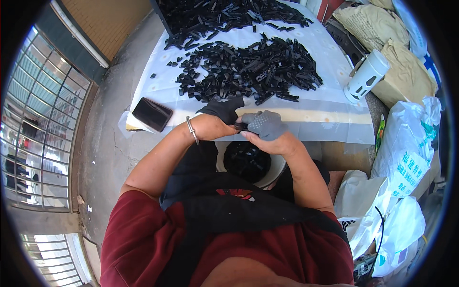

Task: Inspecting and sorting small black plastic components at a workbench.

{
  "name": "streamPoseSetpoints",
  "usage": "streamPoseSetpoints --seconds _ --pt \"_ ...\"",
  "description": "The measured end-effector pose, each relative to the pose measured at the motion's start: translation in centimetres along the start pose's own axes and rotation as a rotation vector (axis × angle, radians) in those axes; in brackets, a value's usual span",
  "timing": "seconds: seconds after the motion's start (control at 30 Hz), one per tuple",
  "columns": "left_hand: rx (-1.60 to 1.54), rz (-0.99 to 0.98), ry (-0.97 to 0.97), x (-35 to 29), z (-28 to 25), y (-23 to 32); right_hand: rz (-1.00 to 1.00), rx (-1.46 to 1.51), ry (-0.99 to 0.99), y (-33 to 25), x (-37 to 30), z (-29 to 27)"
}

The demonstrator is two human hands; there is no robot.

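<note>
My two hands meet at the near edge of the table, over a bucket. My left hand [217,122], in a dark glove that leaves the thumb bare, is closed with its thumb against a small black plastic part [243,126]. From the other side my right hand [265,128], in a grey dotted glove with a bare thumb, pinches the same part. Fingers hide most of it. Just beyond lies a heap of small black plastic parts [248,67]. Below my hands, between my knees, the pale bucket [278,176] holds something black and shiny.
A second black heap [239,16] lies at the table's far end, by a dark bin edge [162,16]. A phone [153,115] rests at the near left corner. A white tumbler [367,76] stands at the right edge. Sacks [404,148] crowd the right side.
</note>
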State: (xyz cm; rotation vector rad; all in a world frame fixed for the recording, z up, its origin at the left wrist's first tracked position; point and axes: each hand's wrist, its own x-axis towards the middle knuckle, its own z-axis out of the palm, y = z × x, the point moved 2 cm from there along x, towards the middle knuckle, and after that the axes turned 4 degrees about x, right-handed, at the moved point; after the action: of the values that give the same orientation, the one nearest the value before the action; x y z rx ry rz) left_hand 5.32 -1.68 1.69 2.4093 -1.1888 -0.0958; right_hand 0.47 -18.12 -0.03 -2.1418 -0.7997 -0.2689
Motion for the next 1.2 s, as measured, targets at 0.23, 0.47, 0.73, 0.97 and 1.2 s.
streamPoseSetpoints --seconds 0.23,0.47,0.73,0.97,1.2 --pt "-0.643 -0.37 -0.075 -1.3 1.7 0.6 0.097 -0.043 0.133 -0.7 -0.6 -0.5" --pt "-0.946 -0.464 0.402 -1.5 5.9 0.7 0.069 -0.055 0.25 -1.2 -0.6 -0.3" --pt "-0.737 -0.465 0.356 -1.9 3.3 1.0 0.092 -0.174 0.195 -1.0 -1.9 -1.2" --pt "-0.51 -0.343 0.294 -1.5 2.5 2.2 -0.005 -0.489 0.173 -2.2 -2.1 -0.7" --pt "-0.304 -0.284 0.269 -1.9 3.1 3.0 -0.036 -0.382 0.161 -1.2 -2.5 1.7"
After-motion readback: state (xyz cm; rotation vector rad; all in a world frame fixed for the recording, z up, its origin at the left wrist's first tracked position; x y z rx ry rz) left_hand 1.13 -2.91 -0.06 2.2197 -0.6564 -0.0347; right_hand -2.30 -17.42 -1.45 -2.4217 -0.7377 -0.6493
